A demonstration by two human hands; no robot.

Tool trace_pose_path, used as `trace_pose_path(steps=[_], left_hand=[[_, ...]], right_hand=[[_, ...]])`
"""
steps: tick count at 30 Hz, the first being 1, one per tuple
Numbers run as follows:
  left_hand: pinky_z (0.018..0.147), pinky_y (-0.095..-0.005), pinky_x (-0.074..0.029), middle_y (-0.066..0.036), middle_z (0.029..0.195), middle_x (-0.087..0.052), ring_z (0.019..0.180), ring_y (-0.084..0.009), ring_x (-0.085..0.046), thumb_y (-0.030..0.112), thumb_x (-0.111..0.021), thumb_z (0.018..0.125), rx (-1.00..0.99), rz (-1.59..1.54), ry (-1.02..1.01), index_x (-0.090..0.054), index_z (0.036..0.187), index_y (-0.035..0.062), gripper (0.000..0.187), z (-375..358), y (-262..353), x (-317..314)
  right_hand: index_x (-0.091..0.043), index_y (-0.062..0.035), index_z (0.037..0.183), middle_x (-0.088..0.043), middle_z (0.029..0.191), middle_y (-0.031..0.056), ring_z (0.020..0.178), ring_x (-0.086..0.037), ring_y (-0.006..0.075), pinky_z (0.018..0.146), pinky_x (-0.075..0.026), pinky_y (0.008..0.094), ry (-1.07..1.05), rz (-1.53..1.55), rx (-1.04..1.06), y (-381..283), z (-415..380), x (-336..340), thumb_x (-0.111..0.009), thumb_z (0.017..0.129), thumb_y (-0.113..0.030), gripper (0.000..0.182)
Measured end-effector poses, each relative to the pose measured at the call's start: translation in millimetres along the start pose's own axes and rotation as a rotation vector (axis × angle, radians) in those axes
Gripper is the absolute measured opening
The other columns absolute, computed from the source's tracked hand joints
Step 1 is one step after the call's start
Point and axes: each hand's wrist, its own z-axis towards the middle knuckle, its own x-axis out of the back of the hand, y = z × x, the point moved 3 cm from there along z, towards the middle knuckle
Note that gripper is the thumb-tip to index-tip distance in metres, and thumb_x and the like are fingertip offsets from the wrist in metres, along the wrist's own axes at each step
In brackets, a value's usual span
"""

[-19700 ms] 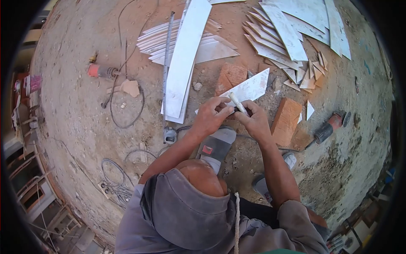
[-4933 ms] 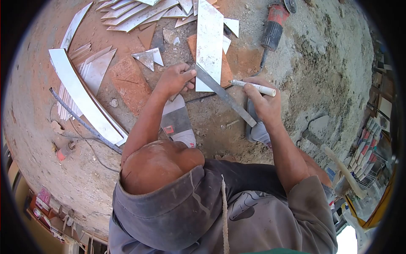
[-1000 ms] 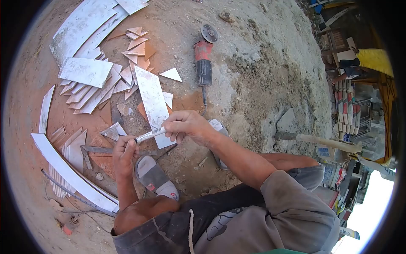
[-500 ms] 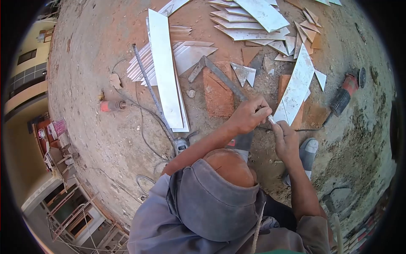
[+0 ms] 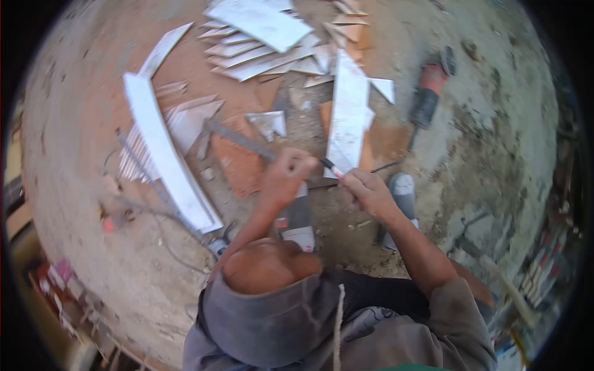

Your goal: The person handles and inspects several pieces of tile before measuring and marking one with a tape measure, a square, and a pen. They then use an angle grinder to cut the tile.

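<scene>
My left hand (image 5: 288,177) is closed around the end of a flat metal angle (image 5: 242,139), which reaches up-left over a reddish slab (image 5: 234,162). A slim marker (image 5: 333,168), pale with a black end, is pinched in my right hand (image 5: 366,190). Its black end points at my left fingers and looks slightly apart from them. Just beyond the marker lies a long white tile piece (image 5: 348,114) with a faint line across its lower part. A notched white offcut (image 5: 268,125) is above my left hand. Motion blurs the fingers.
Stacked cut tiles (image 5: 260,28) lie at the top, with long white strips (image 5: 164,145) at left. An angle grinder (image 5: 429,93) rests at right, its cable running towards the tiles. A shoe (image 5: 402,195) is beside my right hand; grey clothing fills the bottom.
The view has turned, shifting the scene leftwards and tilting it. My left fingers have moved away from the marker, and its black end now shows between the hands.
</scene>
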Motion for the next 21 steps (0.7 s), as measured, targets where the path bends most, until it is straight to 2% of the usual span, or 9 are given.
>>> trace_pose_path(steps=[2, 5, 9, 10, 13, 15, 17, 19, 21], left_hand=[[0.073, -0.0314, -0.05, -0.008, 0.091, -0.066, 0.08, -0.0154, -0.061, 0.026, -0.062, 0.093, -0.081, 0.239, 0.414, -0.062, 0.104, 0.0003, 0.028, 2.9, 5.4, 33.4], [0.092, -0.0341, -0.045, -0.014, 0.108, -0.062, 0.101, -0.0226, -0.059, 0.026, -0.064, 0.093, -0.148, 0.078, 0.66, -0.058, 0.12, -0.0041, 0.041, 11.6, -28.4, 113.6], [0.1, -0.0449, -0.04, -0.024, 0.127, -0.054, 0.115, -0.0363, -0.053, 0.042, -0.066, 0.091, -0.134, 0.773, 1.075, -0.055, 0.127, -0.0054, 0.06, -11.0, -34.0, 195.6], [0.1, -0.0449, -0.04, -0.024, 0.127, -0.054, 0.115, -0.0363, -0.053, 0.042, -0.066, 0.091, -0.156, 0.763, 1.074, -0.055, 0.127, -0.0054, 0.06, -14.2, -35.8, 203.6], [0.102, -0.0479, -0.039, -0.028, 0.131, -0.052, 0.12, -0.0419, -0.049, 0.049, -0.068, 0.087, -0.099, 0.855, 1.103, -0.051, 0.13, -0.0078, 0.073, -21.4, -55.7, 225.0], [0.105, -0.0477, -0.037, -0.031, 0.135, -0.049, 0.123, -0.0447, -0.047, 0.049, -0.07, 0.085, -0.106, 0.906, 1.027, -0.044, 0.135, -0.0133, 0.084, -18.4, -92.0, 245.5], [0.109, -0.0443, -0.036, -0.034, 0.135, -0.048, 0.127, -0.0448, -0.045, 0.044, -0.073, 0.084, -0.006, 0.803, 0.885, -0.038, 0.138, -0.0156, 0.088, -27.1, -73.2, 223.3], [0.107, -0.046, -0.037, -0.035, 0.133, -0.05, 0.125, -0.0444, -0.049, 0.058, -0.076, 0.073, 0.043, 0.896, 0.906, -0.034, 0.14, -0.0145, 0.107, -15.4, -119.2, 248.3], [0.109, -0.0445, -0.037, -0.035, 0.138, -0.045, 0.128, -0.0447, -0.046, 0.056, -0.078, 0.071, 0.148, 0.888, 0.864, -0.034, 0.141, -0.0149, 0.109, -17.4, -105.2, 239.6]], right_hand=[[-0.062, -0.0051, 0.091, -0.054, 0.066, -0.0024, 0.053, -0.048, 0.006, 0.048, -0.037, 0.0223, 0.237, -0.076, 0.101, -14.2, -8.3, 41.1, -0.052, 0.099, -0.036, 0.034], [-0.062, -0.0047, 0.093, -0.055, 0.069, -0.0007, 0.053, -0.049, 0.0069, 0.048, -0.039, 0.0232, 0.68, 0.202, 0.16, -12.1, -19.4, 125.2, -0.054, 0.098, -0.032, 0.029], [-0.061, -0.0038, 0.101, -0.058, 0.073, 0.0018, 0.054, -0.052, 0.0086, 0.047, -0.042, 0.0245, 0.956, 0.188, 0.05, 40.8, -16.6, 218.0, -0.056, 0.097, -0.028, 0.025], [-0.061, -0.0036, 0.104, -0.059, 0.074, 0.0025, 0.053, -0.053, 0.009, 0.047, -0.043, 0.0246, 0.988, 0.168, -0.076, 52.7, -14.5, 233.3, -0.056, 0.097, -0.026, 0.025], [-0.06, -0.0016, 0.11, -0.061, 0.077, 0.0044, 0.059, -0.058, 0.0119, 0.053, -0.048, 0.0269, 1.032, 0.241, 0.011, 58.7, -4.3, 259.7, -0.058, 0.094, -0.028, 0.031], [-0.059, 0.0012, 0.108, -0.066, 0.088, 0.0167, 0.087, -0.067, 0.0332, 0.079, -0.053, 0.0394, 1.251, -0.172, 0.106, 45.2, -3.9, 275.0, -0.062, 0.088, -0.033, 0.04], [-0.058, 0.0009, 0.113, -0.063, 0.107, 0.0241, 0.109, -0.059, 0.0416, 0.094, -0.047, 0.0461, 1.288, -0.567, 0.021, 30.5, -14.7, 277.8, -0.063, 0.085, -0.035, 0.046], [-0.057, 0.0005, 0.114, -0.057, 0.12, 0.0273, 0.115, -0.055, 0.0412, 0.096, -0.046, 0.0476, 0.929, -0.751, -0.048, 27.2, -33.6, 275.4, -0.061, 0.086, -0.035, 0.046], [-0.059, -0.0014, 0.114, -0.062, 0.111, 0.0268, 0.107, -0.06, 0.0411, 0.091, -0.048, 0.0482, 0.573, -1.023, 0.013, 26.9, -70.1, 259.8, -0.06, 0.085, -0.037, 0.046]])
